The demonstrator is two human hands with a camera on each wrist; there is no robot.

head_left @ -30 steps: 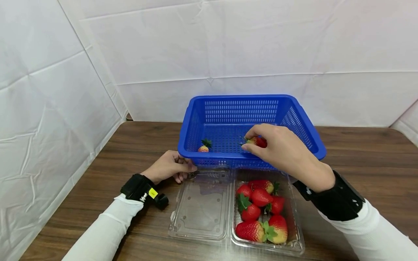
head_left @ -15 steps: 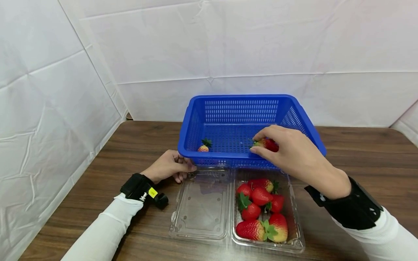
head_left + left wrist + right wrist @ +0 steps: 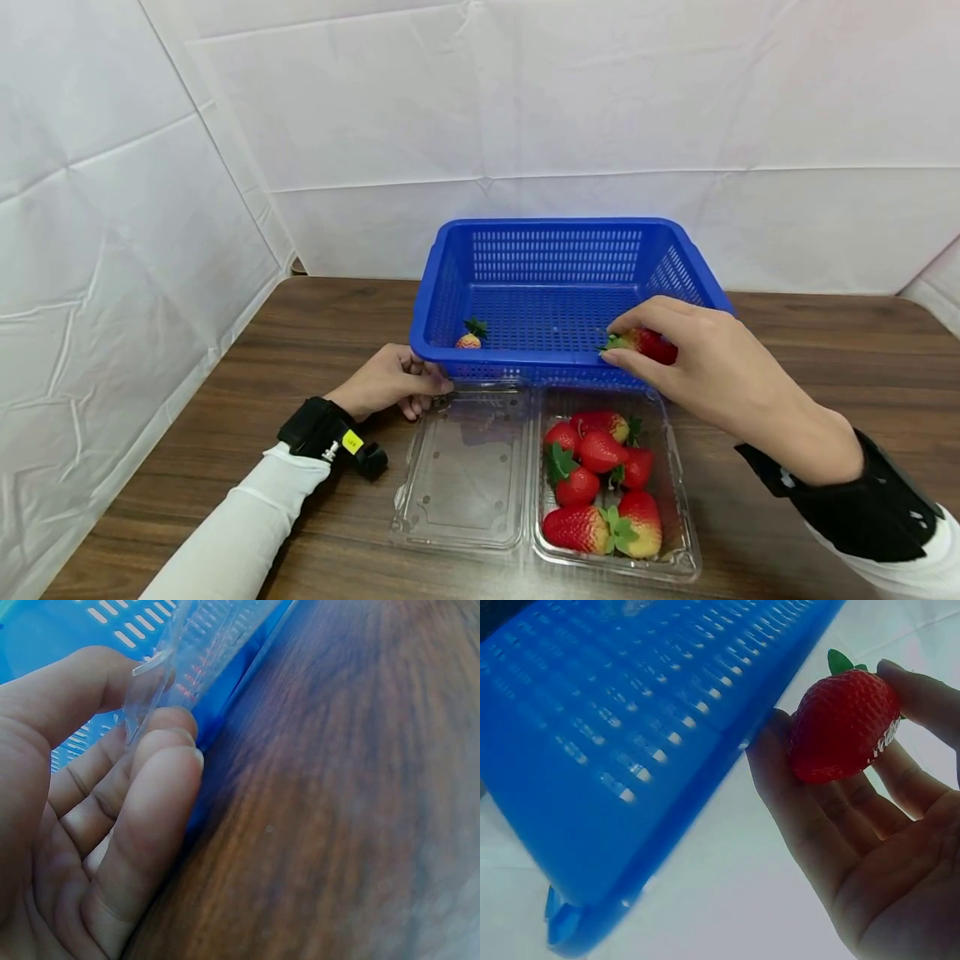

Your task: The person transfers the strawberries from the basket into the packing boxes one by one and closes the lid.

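Between its thumb and fingers, my right hand (image 3: 705, 358) pinches a strawberry (image 3: 651, 343) above the front right rim of the blue basket (image 3: 555, 250). The same strawberry (image 3: 844, 724) shows red with green leaves in the right wrist view. My left hand (image 3: 393, 383) pinches the far left corner of a clear plastic clamshell's lid (image 3: 468, 483); the lid's edge (image 3: 154, 686) sits between thumb and fingers in the left wrist view. Joined to the lid on the right is the clamshell's tray (image 3: 678, 533), holding several strawberries (image 3: 600, 454).
One pale strawberry (image 3: 468, 340) with green leaves lies in the basket's front left corner. Behind the basket hangs a white cloth (image 3: 480, 100), with another cloth wall at left. Everything stands on a brown wooden table (image 3: 300, 333).
My right hand has carried the strawberry to the right and a little nearer, from over the basket's middle to its front right rim. My left hand stays put on the lid corner.
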